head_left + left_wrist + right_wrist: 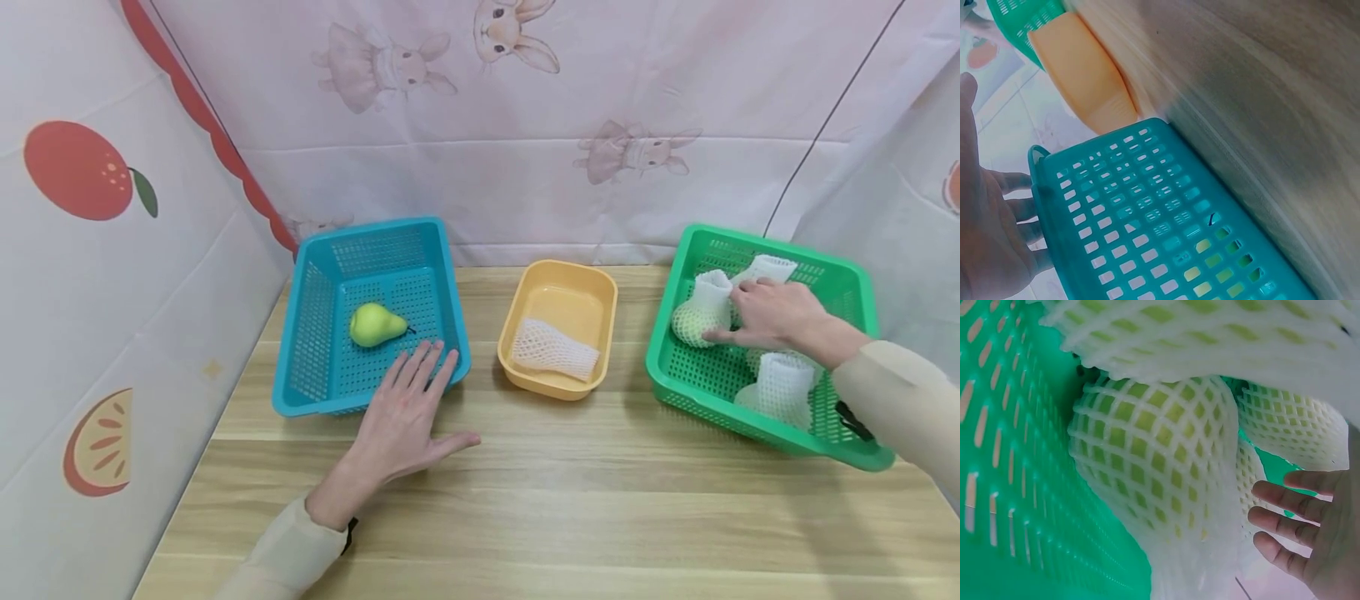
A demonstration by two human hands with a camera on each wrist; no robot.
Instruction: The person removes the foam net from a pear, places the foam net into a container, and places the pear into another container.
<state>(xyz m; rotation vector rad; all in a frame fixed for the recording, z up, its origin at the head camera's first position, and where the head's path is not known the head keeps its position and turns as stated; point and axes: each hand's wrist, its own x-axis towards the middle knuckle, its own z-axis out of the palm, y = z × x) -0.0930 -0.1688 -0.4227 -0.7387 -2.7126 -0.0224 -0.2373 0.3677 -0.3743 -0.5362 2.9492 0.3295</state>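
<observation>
My left hand (401, 425) reaches over the near rim of the blue basket (303, 408), its fingers straight and its thumb spread out to the side. A bare green pear (372, 324) lies inside that basket. In the green basket (765, 429), several pears sit in white foam nets. My right hand (776, 315) is over them, its thumb beside a netted pear (693, 323) at the left. In the right wrist view, the fingers (1285, 528) are spread and loosely bent beside the netted fruit (1154, 437); the thumb is out of sight there.
Between the baskets stands a small yellow tray (555, 387) with an empty foam net (551, 348) in it. All three containers are on a wooden table (570, 500). Behind them hangs a pink cloth (510, 192) printed with rabbits.
</observation>
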